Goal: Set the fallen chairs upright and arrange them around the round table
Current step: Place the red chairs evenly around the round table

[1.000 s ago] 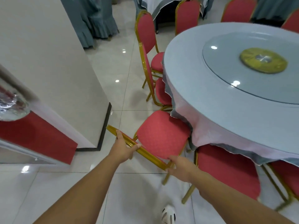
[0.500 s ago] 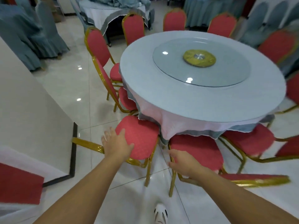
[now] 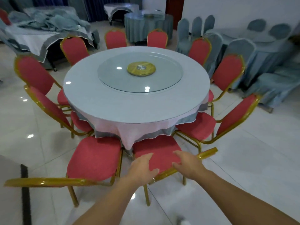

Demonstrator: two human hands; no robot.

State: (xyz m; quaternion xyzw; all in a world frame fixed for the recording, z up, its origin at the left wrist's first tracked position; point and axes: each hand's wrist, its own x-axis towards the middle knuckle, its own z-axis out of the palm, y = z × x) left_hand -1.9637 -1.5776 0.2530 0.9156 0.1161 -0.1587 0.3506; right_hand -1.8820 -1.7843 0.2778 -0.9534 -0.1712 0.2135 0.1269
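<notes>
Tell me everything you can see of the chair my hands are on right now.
The chair has a red fabric cushion on a shiny gold metal frame. It stands upright on thin gold legs, its front tucked under the cloth hem of the round table. A gold rail runs along its near edge. The left hand and right hand lie on the red pad, fingers straight.

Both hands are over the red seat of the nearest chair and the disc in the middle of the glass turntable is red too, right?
Not quite: the head view shows the disc on the glass turntable is gold, not red. The left hand and right hand are indeed over the nearest chair's red seat.
</notes>
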